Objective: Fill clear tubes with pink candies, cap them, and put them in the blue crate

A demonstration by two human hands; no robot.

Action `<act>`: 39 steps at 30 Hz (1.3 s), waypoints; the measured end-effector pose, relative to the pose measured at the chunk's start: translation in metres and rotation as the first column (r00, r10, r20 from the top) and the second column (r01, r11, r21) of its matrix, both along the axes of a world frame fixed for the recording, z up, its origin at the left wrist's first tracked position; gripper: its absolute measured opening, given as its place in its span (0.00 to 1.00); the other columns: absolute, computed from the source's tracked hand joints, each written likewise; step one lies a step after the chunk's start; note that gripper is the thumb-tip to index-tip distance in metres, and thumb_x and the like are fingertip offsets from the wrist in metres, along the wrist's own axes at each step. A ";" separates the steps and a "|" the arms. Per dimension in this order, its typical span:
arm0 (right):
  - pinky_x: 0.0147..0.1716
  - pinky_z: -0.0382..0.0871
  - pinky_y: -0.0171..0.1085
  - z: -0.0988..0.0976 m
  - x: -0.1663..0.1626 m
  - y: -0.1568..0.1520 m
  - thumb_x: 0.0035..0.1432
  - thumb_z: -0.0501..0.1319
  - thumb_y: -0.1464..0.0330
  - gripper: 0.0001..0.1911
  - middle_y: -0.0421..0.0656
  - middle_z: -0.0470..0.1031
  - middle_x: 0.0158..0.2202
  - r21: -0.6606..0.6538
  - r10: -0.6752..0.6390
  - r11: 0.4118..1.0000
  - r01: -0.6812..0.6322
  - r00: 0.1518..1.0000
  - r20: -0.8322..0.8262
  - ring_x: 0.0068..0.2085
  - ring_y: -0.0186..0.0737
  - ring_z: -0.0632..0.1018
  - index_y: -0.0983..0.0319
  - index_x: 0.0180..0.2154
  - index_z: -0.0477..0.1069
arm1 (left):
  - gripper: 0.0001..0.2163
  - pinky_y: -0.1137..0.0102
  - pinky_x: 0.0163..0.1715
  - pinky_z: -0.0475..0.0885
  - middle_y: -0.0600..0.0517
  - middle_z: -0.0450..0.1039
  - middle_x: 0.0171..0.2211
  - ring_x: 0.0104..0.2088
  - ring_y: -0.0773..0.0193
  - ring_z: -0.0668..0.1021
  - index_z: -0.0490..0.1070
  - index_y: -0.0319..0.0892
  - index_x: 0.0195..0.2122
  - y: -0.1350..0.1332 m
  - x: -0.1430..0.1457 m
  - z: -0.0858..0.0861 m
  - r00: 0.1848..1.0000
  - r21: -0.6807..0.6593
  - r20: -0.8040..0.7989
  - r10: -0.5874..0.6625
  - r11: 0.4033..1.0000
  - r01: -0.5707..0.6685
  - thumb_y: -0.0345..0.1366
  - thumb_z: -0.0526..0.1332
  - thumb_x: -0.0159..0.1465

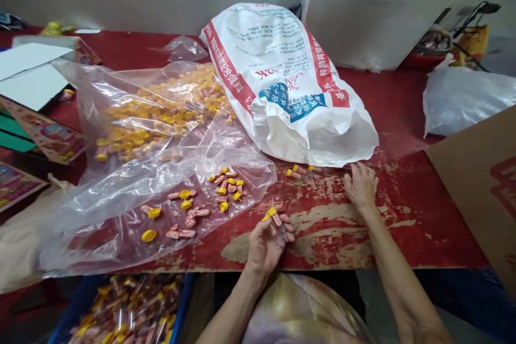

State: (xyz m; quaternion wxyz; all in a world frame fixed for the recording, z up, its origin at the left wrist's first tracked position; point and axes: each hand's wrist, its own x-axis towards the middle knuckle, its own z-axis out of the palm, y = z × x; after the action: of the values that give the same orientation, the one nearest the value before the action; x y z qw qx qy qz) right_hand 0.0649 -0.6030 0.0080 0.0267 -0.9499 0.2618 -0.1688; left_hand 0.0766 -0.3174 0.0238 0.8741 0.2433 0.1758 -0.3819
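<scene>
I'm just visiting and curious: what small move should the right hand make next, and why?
Probably slide the right hand a little left to pick up the yellow-capped tubes by the white sack. It lies open and empty on the red table just beside them, while the left hand already holds a capped tube.

bare red table [403, 226] ahead, white sack [290, 91] blocking behind
</scene>
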 end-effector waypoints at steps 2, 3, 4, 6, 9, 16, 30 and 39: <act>0.44 0.58 0.52 -0.007 0.004 -0.020 0.61 0.48 0.65 0.18 0.57 0.67 0.48 -0.039 0.036 0.998 -0.039 0.997 -0.066 0.48 0.55 0.64 0.67 0.46 0.68 | 0.20 0.64 0.31 0.73 0.49 0.73 0.32 0.29 0.60 0.76 0.69 0.38 0.43 -0.002 -0.002 0.000 0.999 -0.011 0.000 -0.032 0.999 0.032 0.36 0.67 0.49; 0.43 0.58 0.50 -0.009 0.005 -0.025 0.61 0.49 0.64 0.17 0.56 0.69 0.45 -0.032 0.069 0.997 -0.072 0.995 -0.077 0.46 0.54 0.65 0.67 0.44 0.69 | 0.20 0.63 0.33 0.73 0.49 0.73 0.32 0.29 0.61 0.76 0.69 0.38 0.44 -0.004 -0.003 0.000 0.999 0.001 0.008 -0.042 0.999 0.042 0.35 0.68 0.49; 0.42 0.58 0.49 -0.011 0.004 -0.026 0.61 0.49 0.63 0.16 0.54 0.70 0.42 -0.019 0.098 0.995 -0.100 0.992 -0.078 0.44 0.53 0.65 0.66 0.42 0.69 | 0.20 0.62 0.34 0.73 0.51 0.73 0.31 0.28 0.62 0.76 0.69 0.39 0.44 -0.006 -0.005 0.000 0.999 0.022 0.020 -0.050 0.999 0.049 0.34 0.68 0.49; 0.40 0.59 0.45 -0.011 0.000 -0.023 0.61 0.49 0.63 0.16 0.52 0.70 0.39 0.008 0.151 0.989 -0.150 0.986 -0.068 0.41 0.49 0.67 0.65 0.41 0.69 | 0.20 0.64 0.34 0.73 0.53 0.72 0.28 0.26 0.64 0.75 0.69 0.38 0.43 -0.009 -0.007 -0.002 0.997 0.077 0.052 -0.057 0.996 0.053 0.32 0.69 0.48; 0.40 0.61 0.39 -0.009 0.000 -0.010 0.62 0.48 0.64 0.16 0.50 0.70 0.44 0.060 0.243 0.969 -0.241 0.970 -0.017 0.43 0.44 0.68 0.64 0.47 0.65 | 0.18 0.68 0.31 0.72 0.52 0.72 0.25 0.26 0.65 0.75 0.69 0.37 0.40 -0.011 -0.008 -0.003 0.995 0.127 0.066 -0.072 0.990 0.063 0.32 0.70 0.48; 0.45 0.57 0.42 -0.008 0.031 0.021 0.60 0.52 0.67 0.16 0.49 0.72 0.44 0.058 0.403 0.914 -0.401 0.915 -0.025 0.46 0.46 0.68 0.64 0.49 0.65 | 0.19 0.71 0.28 0.73 0.48 0.75 0.34 0.29 0.64 0.78 0.69 0.36 0.40 -0.013 -0.001 0.002 0.997 0.153 0.040 -0.067 0.986 0.061 0.32 0.70 0.48; 0.43 0.64 0.59 0.029 -0.031 0.154 0.62 0.48 0.55 0.31 0.60 0.68 0.49 0.187 0.669 0.710 -0.679 0.733 0.123 0.50 0.65 0.69 0.66 0.61 0.57 | 0.22 0.73 0.29 0.68 0.52 0.72 0.27 0.25 0.69 0.72 0.73 0.36 0.28 -0.028 0.005 0.001 0.970 -0.005 0.054 0.238 0.971 -0.238 0.30 0.75 0.30; 0.48 0.60 0.64 0.020 -0.004 0.226 0.62 0.47 0.54 0.39 0.58 0.45 0.65 0.149 0.946 0.254 -0.956 0.278 0.166 0.61 0.68 0.57 0.64 0.67 0.35 | 0.21 0.73 0.26 0.68 0.52 0.72 0.27 0.23 0.69 0.73 0.76 0.36 0.31 0.067 0.000 -0.013 0.900 -0.017 0.073 0.430 0.903 -0.430 0.31 0.73 0.33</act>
State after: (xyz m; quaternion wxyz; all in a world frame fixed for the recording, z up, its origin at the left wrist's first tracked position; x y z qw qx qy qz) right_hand 0.0612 -0.3769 0.0279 0.2327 -0.9026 -0.3452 -0.1091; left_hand 0.0767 -0.2506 0.0110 0.9428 0.2127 0.1921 -0.1701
